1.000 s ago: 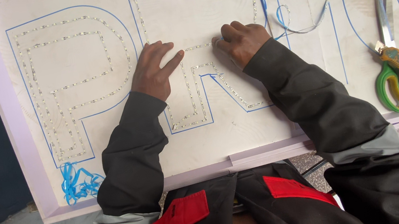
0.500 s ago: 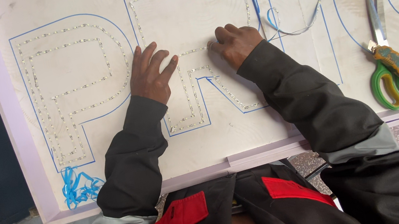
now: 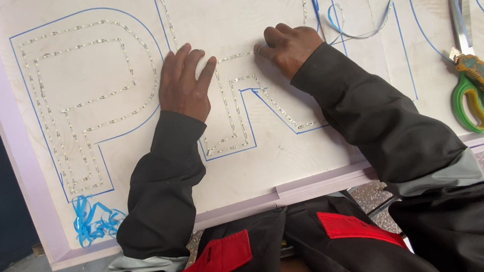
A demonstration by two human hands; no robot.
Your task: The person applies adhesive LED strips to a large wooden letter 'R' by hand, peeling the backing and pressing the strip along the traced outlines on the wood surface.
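left hand (image 3: 185, 87) shifted, flat on board (image 3: 136, 189); scissors (image 3: 480, 77) near edge.

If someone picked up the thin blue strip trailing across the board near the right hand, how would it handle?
The thin blue strip would probably be floppy: it lies in loose curves and a loop on the white board. It looks very light, so a nudge would likely shift it. Being flat, it seems unlikely to roll.

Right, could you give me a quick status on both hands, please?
Left hand flat on board. Right hand pinching beaded strip. Scissors lie apart, right.
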